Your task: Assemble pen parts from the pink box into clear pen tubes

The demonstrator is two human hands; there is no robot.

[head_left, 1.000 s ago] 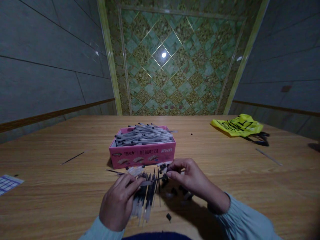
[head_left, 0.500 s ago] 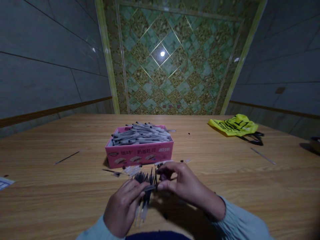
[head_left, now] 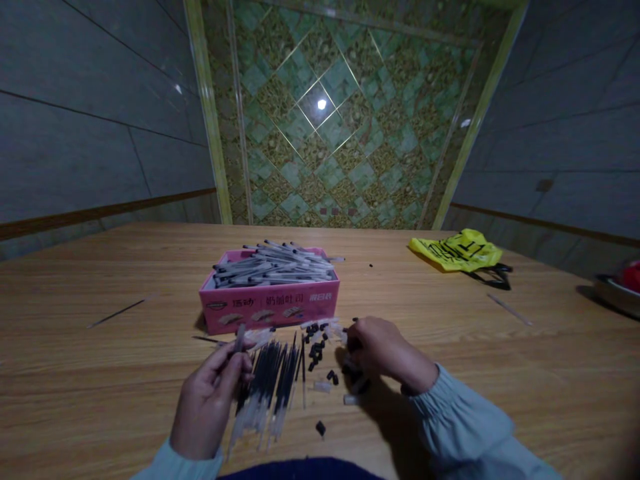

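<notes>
My left hand (head_left: 206, 397) is closed, pinching a short translucent pen barrel (head_left: 240, 338) that points upward between thumb and fingers. Beside it, a row of dark pen refills (head_left: 267, 373) with clear ends lies side by side on the table. My right hand (head_left: 393, 352) reaches down with curled fingers into a scatter of small parts; its fingertips are hidden, so what they grip cannot be made out. Between the hands lie several small black plugs (head_left: 316, 352). Some clear pen caps (head_left: 323, 386) are among them.
Behind the hands stands a pink box (head_left: 270, 311) heaped with pens (head_left: 277, 263). A yellow bag (head_left: 457, 251) is at the back right. Single thin sticks lie at left (head_left: 117, 313) and right (head_left: 510, 309). A bowl (head_left: 620, 297) shows at the right edge.
My hands have moved apart: the left went left with the barrel, uncovering the refills, and the right went right and down to the loose parts. The view has shifted slightly.
</notes>
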